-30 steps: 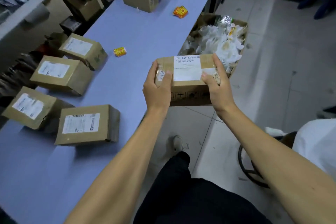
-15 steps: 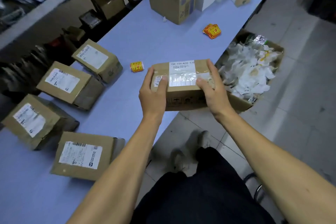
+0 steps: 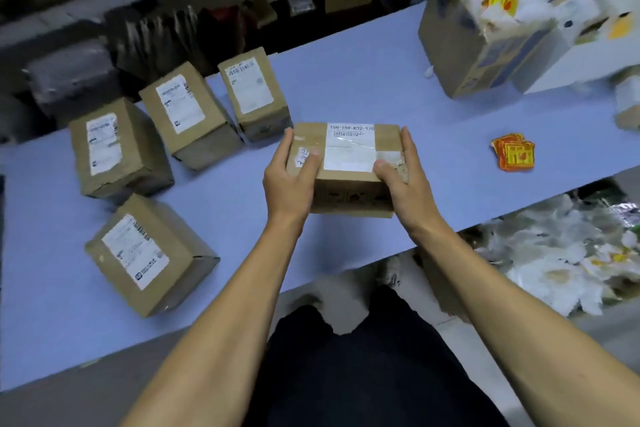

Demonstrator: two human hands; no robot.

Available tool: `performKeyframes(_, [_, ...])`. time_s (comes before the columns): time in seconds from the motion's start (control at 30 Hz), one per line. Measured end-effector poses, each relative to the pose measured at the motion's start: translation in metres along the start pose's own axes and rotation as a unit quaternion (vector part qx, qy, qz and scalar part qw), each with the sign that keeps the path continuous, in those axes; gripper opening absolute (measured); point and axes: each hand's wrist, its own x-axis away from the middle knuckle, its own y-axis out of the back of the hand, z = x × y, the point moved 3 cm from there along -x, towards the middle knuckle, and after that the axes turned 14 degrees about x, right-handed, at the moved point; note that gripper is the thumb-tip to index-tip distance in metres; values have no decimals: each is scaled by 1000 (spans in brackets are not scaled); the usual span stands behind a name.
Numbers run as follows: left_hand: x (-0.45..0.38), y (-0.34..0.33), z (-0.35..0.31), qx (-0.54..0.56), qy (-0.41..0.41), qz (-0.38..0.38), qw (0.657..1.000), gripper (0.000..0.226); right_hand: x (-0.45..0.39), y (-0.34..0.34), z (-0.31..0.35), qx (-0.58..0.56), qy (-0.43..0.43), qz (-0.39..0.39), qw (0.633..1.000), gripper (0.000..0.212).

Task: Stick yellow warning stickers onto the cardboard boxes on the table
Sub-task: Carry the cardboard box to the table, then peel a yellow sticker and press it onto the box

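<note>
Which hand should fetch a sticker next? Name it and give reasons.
Probably right. The yellow stickers lie on the table right of the held box, on the right hand's side; the left hand would have to cross over.

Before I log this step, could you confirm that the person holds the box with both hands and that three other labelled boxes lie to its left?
Not quite: the head view shows four labelled boxes there, not three. Both the left hand and right hand do hold the box.
</note>
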Motion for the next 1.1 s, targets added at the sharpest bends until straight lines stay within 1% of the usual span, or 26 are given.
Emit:
performKeyframes(0.1, [-5,9,5,2,8,-46,999,67,-24,-9,1,15,2,74,997,85])
performKeyframes(0.2, [-8,27,12,-2,11,-92,996,65,-39,-29,1,40,9,133,990,84])
performKeyframes(0.33, [-13,51,27,-23,28,-116,993,66,-49,-59,0,78,13,166,983,79])
performKeyframes(0.5, [-16,86,53,-27,63,-98,993,71,-49,-92,-4,133,52,199,969,81])
performKeyframes(0.6, [-12,95,70,-8,73,-95,993,71,-45,-100,-11,171,74,211,960,83])
performKeyframes(0.7, [-12,97,80,-17,73,-87,993,70,-47,-105,-10,204,99,214,950,82])
performKeyframes(0.8, [-12,97,85,-56,69,-50,995,70,-51,-105,-10,237,116,224,938,90])
performKeyframes(0.9, [-9,97,86,-142,44,-27,989,69,-51,-104,-9,270,145,241,921,94])
performKeyframes(0.97, [-9,99,81,-207,20,-25,978,69,-51,-100,-4,319,184,225,902,96])
performKeyframes(1.0, [-10,101,77,-247,0,-17,969,73,-52,-98,1,350,210,216,887,101])
performKeyframes(1.03, [-13,102,73,-294,-24,9,955,80,-53,-95,5,383,240,214,866,106])
performKeyframes(1.07, [-16,103,68,-348,-49,56,934,90,-55,-93,10,420,274,220,837,112])
performKeyframes(1.1, [-20,103,64,-404,-72,115,905,102,-59,-92,13,463,304,234,799,117])
